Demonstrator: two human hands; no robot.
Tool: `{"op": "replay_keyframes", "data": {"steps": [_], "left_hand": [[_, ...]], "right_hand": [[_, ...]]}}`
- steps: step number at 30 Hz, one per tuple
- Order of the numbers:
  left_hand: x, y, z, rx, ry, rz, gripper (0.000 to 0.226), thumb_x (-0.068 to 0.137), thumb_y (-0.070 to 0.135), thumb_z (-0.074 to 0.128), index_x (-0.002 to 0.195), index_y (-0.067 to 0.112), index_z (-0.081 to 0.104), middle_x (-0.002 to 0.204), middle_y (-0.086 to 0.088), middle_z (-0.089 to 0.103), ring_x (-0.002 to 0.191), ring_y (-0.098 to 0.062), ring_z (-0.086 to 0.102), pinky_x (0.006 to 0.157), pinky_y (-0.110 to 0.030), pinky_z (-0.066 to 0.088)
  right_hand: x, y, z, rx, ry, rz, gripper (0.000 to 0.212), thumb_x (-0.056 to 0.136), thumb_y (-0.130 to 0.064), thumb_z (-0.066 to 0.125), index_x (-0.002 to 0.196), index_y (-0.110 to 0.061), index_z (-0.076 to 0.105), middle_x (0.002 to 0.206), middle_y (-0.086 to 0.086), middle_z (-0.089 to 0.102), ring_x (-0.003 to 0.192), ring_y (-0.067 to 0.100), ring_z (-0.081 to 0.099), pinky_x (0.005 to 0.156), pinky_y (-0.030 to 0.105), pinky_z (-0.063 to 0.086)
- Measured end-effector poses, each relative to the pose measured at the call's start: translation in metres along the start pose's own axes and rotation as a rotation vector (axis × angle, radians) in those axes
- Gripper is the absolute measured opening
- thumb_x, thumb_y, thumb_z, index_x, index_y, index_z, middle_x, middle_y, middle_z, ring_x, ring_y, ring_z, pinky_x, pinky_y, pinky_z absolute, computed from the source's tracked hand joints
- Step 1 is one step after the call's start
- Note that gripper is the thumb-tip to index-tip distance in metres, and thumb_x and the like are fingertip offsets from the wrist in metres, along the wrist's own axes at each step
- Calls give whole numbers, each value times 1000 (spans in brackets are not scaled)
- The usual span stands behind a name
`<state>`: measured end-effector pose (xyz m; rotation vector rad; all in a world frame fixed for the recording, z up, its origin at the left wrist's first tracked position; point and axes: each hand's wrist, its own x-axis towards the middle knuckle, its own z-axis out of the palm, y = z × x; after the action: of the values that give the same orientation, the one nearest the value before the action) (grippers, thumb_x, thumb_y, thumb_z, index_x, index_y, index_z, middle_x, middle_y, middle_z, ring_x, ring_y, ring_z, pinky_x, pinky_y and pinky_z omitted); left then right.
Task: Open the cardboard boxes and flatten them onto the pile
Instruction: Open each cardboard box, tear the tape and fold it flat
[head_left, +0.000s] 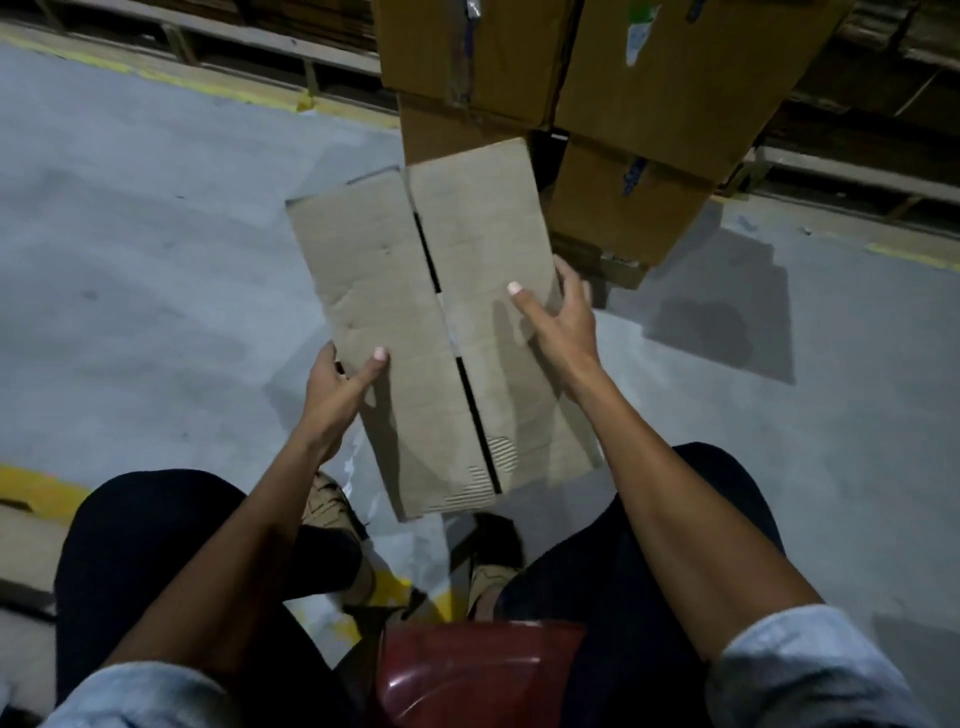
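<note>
cardboard box (441, 332) | between hands | left hand (337, 384), right hand (558, 317) gripping its sides

This looks like a warehouse or storage depot. The floor (156, 249) is bare grey concrete, scuffed and stained, with yellow painted lines (218, 85) marking off lanes along its edges. Large brown cardboard cartons (675, 78) stand stacked in a tall pile, some with tape and torn labels. Behind them, along the far side, run low wooden pallets or rack frames (249, 39) in shadow. The lighting is dim and cool, as in an industrial hall.
</note>
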<state>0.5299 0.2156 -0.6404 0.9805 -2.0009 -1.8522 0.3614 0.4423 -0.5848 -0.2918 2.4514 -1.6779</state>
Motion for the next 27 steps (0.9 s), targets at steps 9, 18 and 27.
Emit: {"op": "replay_keyframes", "data": {"steps": [9,18,27], "left_hand": [[14,18,15,12,1,98,60,89,33,75,141,21,48,129,1,60,116,-19,62,97,-44,55],[11,-6,24,315,-78,44,100,76,48,84,154,18,29,155,5,37,138,-17,41,115,-41,36],[-6,5,47,818,75,61,101,70,83,59,145,22,30,159,-14,16,141,-42,26,103,-59,38]], "right_hand": [[-9,27,-11,38,-94,131,90,83,-49,79,156,-29,31,141,-12,47,127,12,47,106,33,43],[-5,42,12,-146,-129,306,103,70,-70,72,155,-28,30,155,1,41,137,28,46,111,49,43],[-37,35,46,-806,-246,225,132,55,-106,33,159,-30,1,168,14,-8,150,47,7,111,73,18]]}}
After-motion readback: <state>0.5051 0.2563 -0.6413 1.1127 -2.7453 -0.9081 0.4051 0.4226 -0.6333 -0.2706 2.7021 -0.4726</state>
